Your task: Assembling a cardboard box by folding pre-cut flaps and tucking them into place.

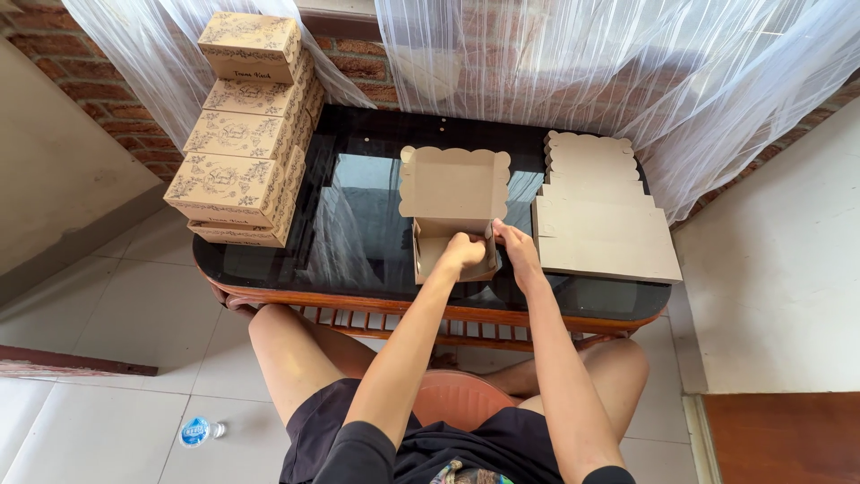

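My left hand curls closed on right wall of half-folded kraft box, table centre; fingertips hidden behind cardboard. My right hand pinches same corner from 3 o'clock; thumb hard to make out. Box lid stands open toward 12. Flat box blanks lie at 3 o'clock on glass tabletop. Stack of finished boxes at 10 o'clock. Water bottle on floor, partly blurred.

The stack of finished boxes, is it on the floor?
No, the stack of finished boxes sits on the dark glass table, at its far left corner.
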